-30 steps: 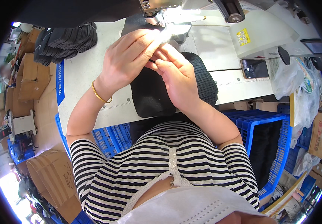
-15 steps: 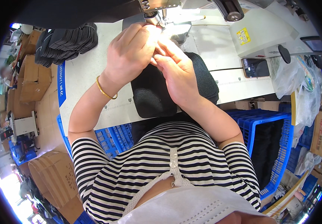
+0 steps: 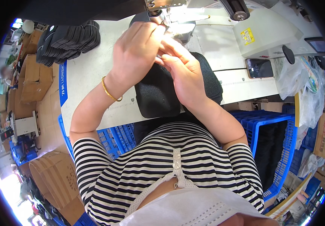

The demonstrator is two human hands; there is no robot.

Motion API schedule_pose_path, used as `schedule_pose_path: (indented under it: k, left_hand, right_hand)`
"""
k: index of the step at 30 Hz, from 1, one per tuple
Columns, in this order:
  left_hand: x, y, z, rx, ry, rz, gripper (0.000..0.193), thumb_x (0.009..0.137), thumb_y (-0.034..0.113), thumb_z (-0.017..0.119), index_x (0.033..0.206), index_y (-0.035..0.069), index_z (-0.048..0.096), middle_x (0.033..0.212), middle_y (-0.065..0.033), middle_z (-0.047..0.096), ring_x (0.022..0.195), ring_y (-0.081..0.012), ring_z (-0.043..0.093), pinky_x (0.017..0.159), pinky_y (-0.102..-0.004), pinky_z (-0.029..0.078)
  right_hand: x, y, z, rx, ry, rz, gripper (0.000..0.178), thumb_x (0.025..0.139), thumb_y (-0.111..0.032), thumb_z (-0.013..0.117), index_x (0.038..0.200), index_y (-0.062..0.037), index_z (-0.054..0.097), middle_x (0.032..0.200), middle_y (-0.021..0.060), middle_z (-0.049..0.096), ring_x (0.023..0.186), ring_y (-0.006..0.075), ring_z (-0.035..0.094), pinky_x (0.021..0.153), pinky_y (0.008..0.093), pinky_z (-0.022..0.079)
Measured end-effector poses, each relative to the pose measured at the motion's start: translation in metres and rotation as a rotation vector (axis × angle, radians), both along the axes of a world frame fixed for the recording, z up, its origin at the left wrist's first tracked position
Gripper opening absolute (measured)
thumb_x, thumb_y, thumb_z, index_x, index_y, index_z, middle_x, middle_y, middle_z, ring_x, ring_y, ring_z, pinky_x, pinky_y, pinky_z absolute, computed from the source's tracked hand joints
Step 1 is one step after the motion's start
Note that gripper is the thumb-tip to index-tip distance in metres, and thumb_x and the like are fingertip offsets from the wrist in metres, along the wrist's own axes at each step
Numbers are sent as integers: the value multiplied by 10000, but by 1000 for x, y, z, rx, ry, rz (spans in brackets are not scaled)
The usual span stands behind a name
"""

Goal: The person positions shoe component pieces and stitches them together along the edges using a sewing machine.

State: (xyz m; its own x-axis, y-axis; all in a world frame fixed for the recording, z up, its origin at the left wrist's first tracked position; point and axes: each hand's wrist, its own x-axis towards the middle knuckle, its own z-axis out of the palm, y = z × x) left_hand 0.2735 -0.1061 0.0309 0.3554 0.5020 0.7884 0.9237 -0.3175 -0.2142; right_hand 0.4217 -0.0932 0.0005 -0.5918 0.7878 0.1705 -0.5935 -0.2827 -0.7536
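Both hands meet at the needle area of the white sewing machine [image 3: 245, 34], above the black mesh fabric piece [image 3: 158, 94] that lies on the white desk [image 3: 91, 71]. The left hand [image 3: 138, 49] is curled, its fingers pressed together near the needle; whether they pinch a thread I cannot tell. The right hand [image 3: 187, 75] points its fingers toward the same spot, close together, resting over the fabric. The sewing seems not begun on this piece. A stack of black cut pieces [image 3: 68, 39] waits at the far left of the desk, so much work is left, I judge.
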Motion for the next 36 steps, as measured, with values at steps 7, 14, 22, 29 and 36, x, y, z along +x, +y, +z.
schedule_pose_path:
  k: [7, 14, 22, 29, 36]
  left_hand:
    - [-16, -14, 20, -170, -120, -165, 332, 685, -60, 636, 1008, 10, 678, 961, -75, 638, 839, -252, 620, 723, -335, 537]
    - [6, -21, 11, -128, -113, -152, 326, 630, -22, 664, 955, -10, 684, 901, -76, 620, 794, -239, 602, 674, -322, 531]
    - [19, -33, 2, -79, -204, -78, 360, 612, -42, 680, 972, -36, 681, 932, -96, 621, 809, -255, 603, 675, -319, 532]
    - [8, -54, -4, -59, -92, -243, 328, 587, -19, 693, 913, -50, 710, 886, -106, 649, 777, -241, 637, 641, -322, 560]
    - [11, -54, -7, -26, 45, -254, 366, 574, -20, 684, 935, -55, 729, 930, -121, 672, 806, -245, 655, 659, -333, 580]
  right_hand:
    - [8, 1, 5, 82, -107, -4, 410, 964, -43, 530, 1354, 74, 484, 1291, 130, 581, 1160, 180, 584, 993, 316, 479]
    - [16, -1, 4, 155, -198, 5, 357, 951, -38, 574, 1294, 59, 559, 1192, 84, 640, 1052, 113, 586, 915, 256, 488]
    - [24, 2, 2, 133, -267, 107, 228, 941, -26, 553, 1139, 53, 635, 1049, 73, 689, 897, 105, 653, 797, 244, 530]
    - [40, -5, 7, 146, -324, 92, 178, 977, -80, 526, 1006, 36, 658, 882, 110, 720, 787, 139, 698, 712, 244, 553]
    - [43, -7, 4, 258, -370, 41, 206, 992, -95, 497, 959, 50, 639, 821, 114, 712, 731, 152, 694, 678, 255, 558]
